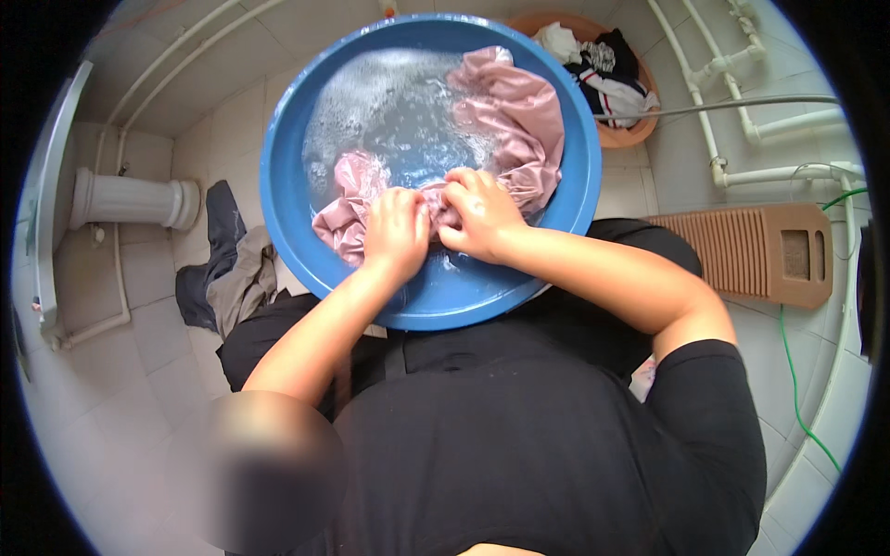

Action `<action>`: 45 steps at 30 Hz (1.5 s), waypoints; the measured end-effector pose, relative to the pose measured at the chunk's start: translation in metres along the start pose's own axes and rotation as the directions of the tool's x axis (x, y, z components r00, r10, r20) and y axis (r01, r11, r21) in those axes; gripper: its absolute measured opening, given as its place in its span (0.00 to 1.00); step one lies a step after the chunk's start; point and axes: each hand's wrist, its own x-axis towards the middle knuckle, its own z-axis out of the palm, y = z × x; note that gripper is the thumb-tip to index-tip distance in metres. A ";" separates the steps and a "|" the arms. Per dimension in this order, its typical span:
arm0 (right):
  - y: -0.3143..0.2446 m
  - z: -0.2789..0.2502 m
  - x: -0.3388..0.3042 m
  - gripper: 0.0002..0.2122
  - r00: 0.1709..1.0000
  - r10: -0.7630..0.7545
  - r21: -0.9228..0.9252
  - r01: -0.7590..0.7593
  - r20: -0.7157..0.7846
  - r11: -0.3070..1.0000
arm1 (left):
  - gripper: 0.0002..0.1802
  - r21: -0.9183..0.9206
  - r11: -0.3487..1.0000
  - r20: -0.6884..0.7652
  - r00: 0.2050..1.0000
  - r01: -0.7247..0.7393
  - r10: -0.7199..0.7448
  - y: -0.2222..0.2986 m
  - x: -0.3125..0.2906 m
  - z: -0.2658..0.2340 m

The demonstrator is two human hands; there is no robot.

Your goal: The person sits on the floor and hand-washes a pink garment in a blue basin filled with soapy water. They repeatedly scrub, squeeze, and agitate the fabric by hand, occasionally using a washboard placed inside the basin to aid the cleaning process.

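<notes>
A wet pink cloth lies bunched in a round blue basin of soapy water. Foam covers the water's far left part. My left hand grips the cloth toward the basin's near side, fingers curled over it. Close beside it, my right hand clutches the same cloth, thumb and fingers pinched round a fold. One loose part of the cloth spreads to the left of my hands, and a larger part drapes up along the basin's right wall.
An orange tub with black and white clothes stands behind at the right. A brown washboard lies right of my knee. Dark and beige clothes lie on the floor at left, near a white pedestal. White pipes run along the right wall.
</notes>
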 end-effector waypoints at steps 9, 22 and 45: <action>0.020 0.020 0.044 0.15 0.991 0.107 -0.163 -0.094 0.075 0.982 | 0.12 0.192 0.973 0.111 0.983 0.126 -0.149 -0.038 0.042 0.033; 0.013 0.003 0.042 0.19 0.904 0.238 -0.001 -0.254 0.354 0.967 | 0.19 -0.122 0.988 0.285 0.957 0.095 -0.056 -0.049 0.032 0.015; 0.070 0.028 0.066 0.31 0.879 0.092 -0.249 0.031 0.469 0.968 | 0.34 0.464 0.806 0.480 0.660 0.369 -0.578 -0.072 0.045 -0.020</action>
